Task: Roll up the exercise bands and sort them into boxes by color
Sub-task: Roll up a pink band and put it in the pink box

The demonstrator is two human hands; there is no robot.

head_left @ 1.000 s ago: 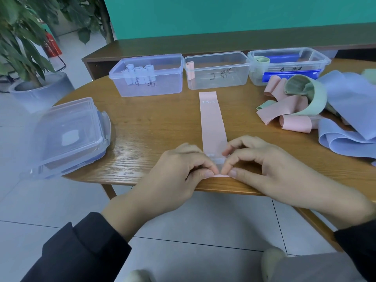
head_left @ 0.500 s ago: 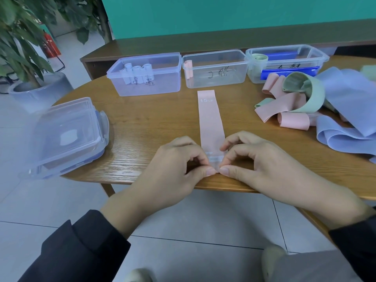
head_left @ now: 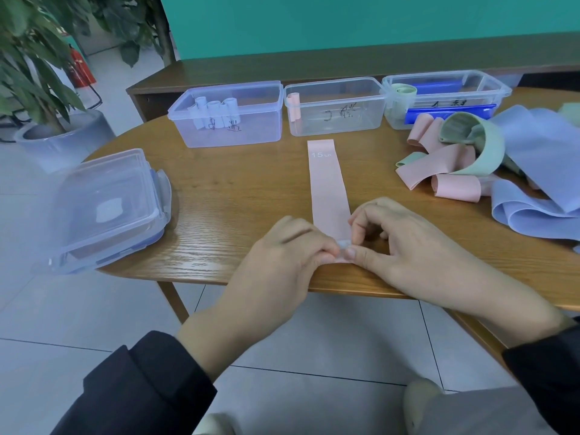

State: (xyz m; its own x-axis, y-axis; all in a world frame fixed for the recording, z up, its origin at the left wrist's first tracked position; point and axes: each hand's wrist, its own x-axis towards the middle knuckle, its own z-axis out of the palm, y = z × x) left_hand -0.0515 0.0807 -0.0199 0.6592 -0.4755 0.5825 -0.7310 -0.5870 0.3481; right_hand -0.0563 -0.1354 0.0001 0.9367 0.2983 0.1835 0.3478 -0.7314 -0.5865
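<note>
Rolled slightly farther, pink band's (head_left: 329, 186) near end sits pinched under both hands' fingers (head_left: 326, 251).

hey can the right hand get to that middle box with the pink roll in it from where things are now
Probably yes, once it lets go. The right hand now pinches the near end of the pink band; the middle box stands open-topped straight beyond it, with only the flat band and bare table between.

Left hand (head_left: 282, 255) and right hand (head_left: 405, 246) pinch pink band's (head_left: 328, 186) near end.
</note>
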